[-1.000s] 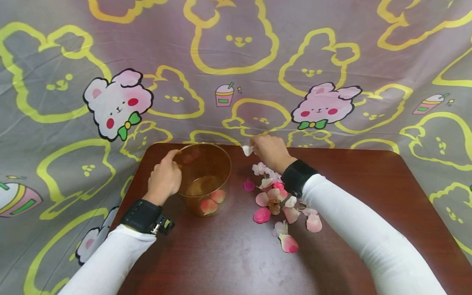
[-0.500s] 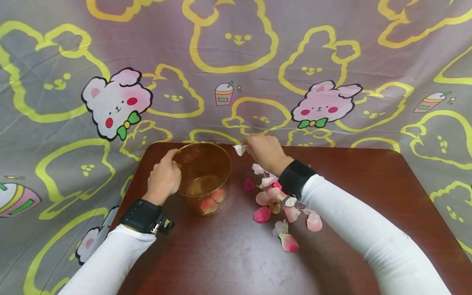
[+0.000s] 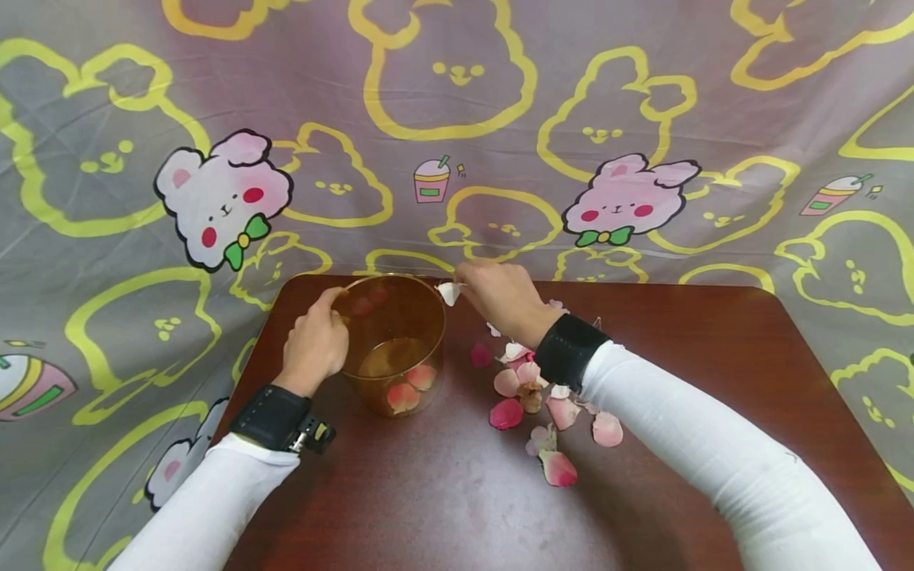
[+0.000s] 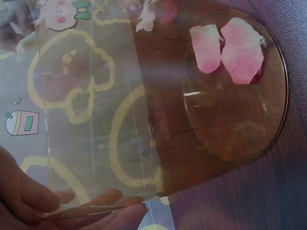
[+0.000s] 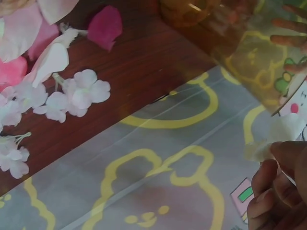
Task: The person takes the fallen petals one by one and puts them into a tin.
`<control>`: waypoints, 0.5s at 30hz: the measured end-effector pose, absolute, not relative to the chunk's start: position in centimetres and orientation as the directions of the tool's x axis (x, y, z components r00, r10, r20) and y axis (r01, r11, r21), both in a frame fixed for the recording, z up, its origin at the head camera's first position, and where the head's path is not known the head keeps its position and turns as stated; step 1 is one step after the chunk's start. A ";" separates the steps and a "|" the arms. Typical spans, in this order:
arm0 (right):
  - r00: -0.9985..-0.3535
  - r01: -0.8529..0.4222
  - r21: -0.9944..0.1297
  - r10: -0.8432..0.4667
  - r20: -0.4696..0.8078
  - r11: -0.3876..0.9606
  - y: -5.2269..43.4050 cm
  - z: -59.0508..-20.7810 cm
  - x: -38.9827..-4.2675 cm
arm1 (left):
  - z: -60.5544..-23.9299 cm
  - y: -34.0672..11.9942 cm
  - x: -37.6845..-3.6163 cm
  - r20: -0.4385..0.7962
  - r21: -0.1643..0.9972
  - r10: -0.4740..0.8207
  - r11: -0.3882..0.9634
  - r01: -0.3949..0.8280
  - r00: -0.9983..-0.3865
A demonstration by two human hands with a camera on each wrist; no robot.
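My left hand (image 3: 314, 345) grips the rim of a see-through amber plastic bucket (image 3: 374, 390), thumb on one side of the wall and fingers on the other. Two pink petals (image 4: 241, 51) lie at its bottom. Just right of the rim, my right hand (image 3: 503, 300) pinches a white petal (image 3: 450, 293) between thumb and fingers; the right wrist view shows this petal (image 5: 278, 138) close to the bucket's edge. Below that hand, a loose heap of pink and white petals (image 3: 507, 383) lies on the table, partly hidden by the wrist and forearm.
Small pale blossoms (image 5: 81, 93) and a magenta petal (image 3: 481, 354) belong to the heap, right of the bucket. The dark reddish-brown table (image 3: 400, 492) ends at a grey cloth (image 3: 336, 71) printed with cartoon animals. Each wrist wears a black strap (image 3: 574, 353).
My right hand has moved left with the white petal, from a short way off to right beside the bucket's rim. The left hand and bucket have stayed in place.
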State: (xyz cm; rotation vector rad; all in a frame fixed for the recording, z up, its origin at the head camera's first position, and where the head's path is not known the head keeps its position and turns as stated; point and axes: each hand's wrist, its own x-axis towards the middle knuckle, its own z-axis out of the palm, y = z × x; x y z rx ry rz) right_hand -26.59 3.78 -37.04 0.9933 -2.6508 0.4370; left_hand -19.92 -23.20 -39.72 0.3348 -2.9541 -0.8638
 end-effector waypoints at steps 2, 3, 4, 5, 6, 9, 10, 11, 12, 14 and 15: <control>-0.715 -0.683 -0.181 -0.598 0.361 0.708 3.5 -36.8 -26.3 | -39.7 -23.2 -19.9 -0.021 0.538 -0.217 0.820 -0.194 -0.976; -0.708 -0.690 -0.176 -0.605 0.366 0.702 3.4 -36.6 -26.1 | -39.7 -23.2 -19.9 -0.024 0.539 -0.217 0.819 -0.195 -0.976; -0.700 -0.697 -0.166 -0.610 0.371 0.698 3.2 -36.5 -25.9 | -39.7 -23.2 -19.9 -0.025 0.540 -0.216 0.819 -0.195 -0.976; -0.690 -0.704 -0.153 -0.617 0.377 0.694 3.0 -36.3 -25.7 | -39.7 -23.3 -19.9 -0.026 0.540 -0.215 0.819 -0.195 -0.976; -0.681 -0.711 -0.143 -0.623 0.384 0.689 2.8 -36.2 -25.5 | -39.7 -23.3 -19.9 -0.026 0.540 -0.215 0.819 -0.195 -0.976; -0.663 -0.724 -0.126 -0.634 0.399 0.678 2.2 -35.8 -25.0 | -39.7 -23.3 -20.0 -0.023 0.542 -0.211 0.818 -0.190 -0.977; -0.659 -0.728 -0.128 -0.637 0.400 0.674 2.0 -35.7 -24.8 | -39.7 -23.3 -20.0 -0.022 0.543 -0.210 0.819 -0.188 -0.977; -0.657 -0.731 -0.128 -0.640 0.398 0.671 1.8 -35.6 -24.6 | -39.7 -23.3 -20.0 -0.022 0.544 -0.209 0.818 -0.187 -0.978; -0.657 -0.731 -0.129 -0.642 0.394 0.670 1.6 -35.6 -24.4 | -39.8 -23.3 -20.0 -0.024 0.545 -0.208 0.817 -0.187 -0.978; -0.658 -0.731 -0.111 -0.651 0.378 0.674 1.2 -35.6 -24.0 | -39.8 -23.3 -20.0 -0.023 0.547 -0.206 0.817 -0.185 -0.978; -0.659 -0.730 -0.098 -0.657 0.367 0.677 1.0 -35.6 -23.8 | -39.8 -23.3 -20.0 -0.023 0.548 -0.205 0.816 -0.184 -0.978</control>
